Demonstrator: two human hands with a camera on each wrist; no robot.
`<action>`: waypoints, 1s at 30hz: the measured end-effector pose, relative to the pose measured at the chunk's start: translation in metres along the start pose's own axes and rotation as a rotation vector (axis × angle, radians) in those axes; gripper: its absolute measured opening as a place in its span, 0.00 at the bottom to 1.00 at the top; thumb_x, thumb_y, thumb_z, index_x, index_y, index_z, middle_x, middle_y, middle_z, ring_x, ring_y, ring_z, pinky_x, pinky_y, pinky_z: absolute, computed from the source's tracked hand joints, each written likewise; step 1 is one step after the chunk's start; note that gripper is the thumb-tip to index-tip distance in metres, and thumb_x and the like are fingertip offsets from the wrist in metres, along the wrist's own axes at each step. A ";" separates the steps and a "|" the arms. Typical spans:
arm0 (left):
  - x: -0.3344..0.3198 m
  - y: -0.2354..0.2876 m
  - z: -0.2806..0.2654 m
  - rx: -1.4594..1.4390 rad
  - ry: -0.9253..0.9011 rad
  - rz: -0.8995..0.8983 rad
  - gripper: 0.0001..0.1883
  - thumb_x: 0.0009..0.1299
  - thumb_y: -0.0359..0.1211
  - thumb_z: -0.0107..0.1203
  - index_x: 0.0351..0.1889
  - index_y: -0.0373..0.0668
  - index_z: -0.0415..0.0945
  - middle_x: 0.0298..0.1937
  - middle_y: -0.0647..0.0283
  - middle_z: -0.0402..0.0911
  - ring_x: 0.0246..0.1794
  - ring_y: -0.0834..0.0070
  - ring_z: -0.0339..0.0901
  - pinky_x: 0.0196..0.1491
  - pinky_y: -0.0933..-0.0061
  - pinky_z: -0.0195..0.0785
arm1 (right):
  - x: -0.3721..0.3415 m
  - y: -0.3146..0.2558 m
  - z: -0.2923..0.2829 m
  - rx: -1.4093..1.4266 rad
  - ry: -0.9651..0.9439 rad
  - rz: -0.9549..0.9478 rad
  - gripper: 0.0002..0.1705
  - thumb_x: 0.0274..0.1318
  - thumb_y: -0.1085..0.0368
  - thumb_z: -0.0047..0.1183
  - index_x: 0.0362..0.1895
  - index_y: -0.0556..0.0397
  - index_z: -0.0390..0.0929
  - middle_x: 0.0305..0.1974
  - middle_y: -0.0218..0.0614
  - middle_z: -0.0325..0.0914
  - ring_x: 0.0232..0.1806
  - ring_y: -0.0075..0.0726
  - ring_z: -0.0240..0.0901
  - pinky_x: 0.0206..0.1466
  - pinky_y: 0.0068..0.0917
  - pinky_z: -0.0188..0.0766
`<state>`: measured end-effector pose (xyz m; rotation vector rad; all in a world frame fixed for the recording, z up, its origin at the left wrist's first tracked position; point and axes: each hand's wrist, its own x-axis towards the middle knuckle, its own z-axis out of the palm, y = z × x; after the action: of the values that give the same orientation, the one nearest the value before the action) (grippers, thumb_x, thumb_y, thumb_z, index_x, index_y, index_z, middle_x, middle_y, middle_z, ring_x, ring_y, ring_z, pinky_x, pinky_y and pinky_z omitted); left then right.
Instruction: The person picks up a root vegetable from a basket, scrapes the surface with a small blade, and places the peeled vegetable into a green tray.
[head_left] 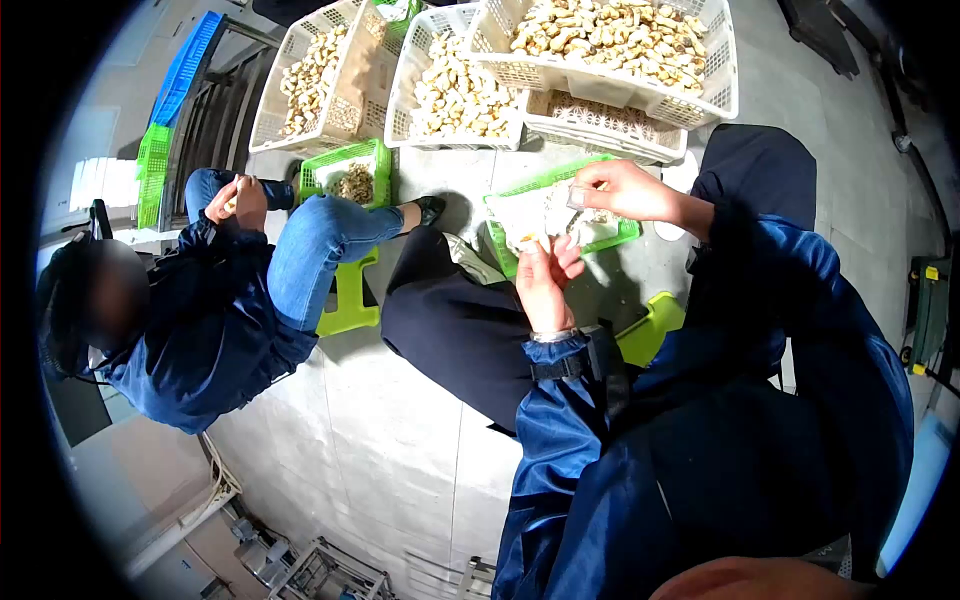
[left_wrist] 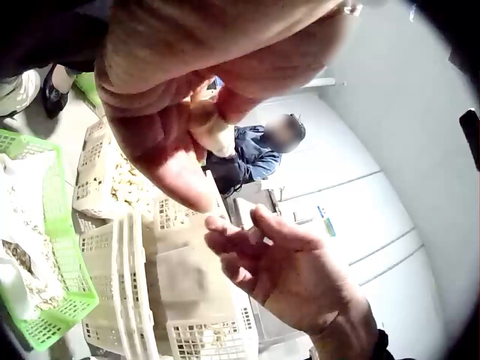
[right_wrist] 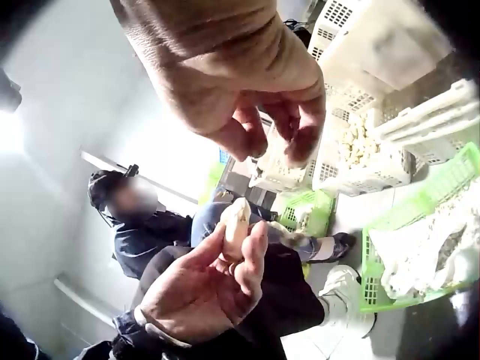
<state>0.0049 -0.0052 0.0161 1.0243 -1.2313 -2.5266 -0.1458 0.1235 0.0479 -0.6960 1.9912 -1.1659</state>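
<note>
A pale, elongated mushroom-like piece (right_wrist: 236,231) stands upright in my left hand (right_wrist: 202,296), pinched between thumb and fingers. In the left wrist view the same piece (left_wrist: 214,136) shows under the large left hand (left_wrist: 195,97). My right hand (head_left: 640,192) is bent a little above and to the right of my left hand (head_left: 545,290) in the head view. Between its thumb and forefinger it pinches a small pale thing (left_wrist: 253,231), too blurred to name. The hands are apart, over a green basket (head_left: 625,233) with a white liner and small scraps.
White crates (head_left: 505,75) of pale pieces stand beyond the green basket. On the left sits another person (head_left: 200,330) in a blue jacket and jeans, beside a smaller green basket (head_left: 385,175) of scraps. Green stools (head_left: 350,300) are on the floor.
</note>
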 end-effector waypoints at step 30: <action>-0.006 0.012 0.009 0.115 -0.066 0.227 0.19 0.69 0.28 0.50 0.58 0.39 0.65 0.46 0.62 0.76 0.37 0.79 0.76 0.32 0.82 0.71 | 0.007 -0.004 -0.005 1.067 -0.102 0.142 0.08 0.64 0.59 0.45 0.39 0.49 0.69 0.38 0.30 0.75 0.40 0.23 0.72 0.40 0.22 0.70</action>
<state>0.0013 -0.0047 0.0317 0.7775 -1.4362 -2.3576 -0.1535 0.1188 0.0509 -0.0469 1.0411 -1.7856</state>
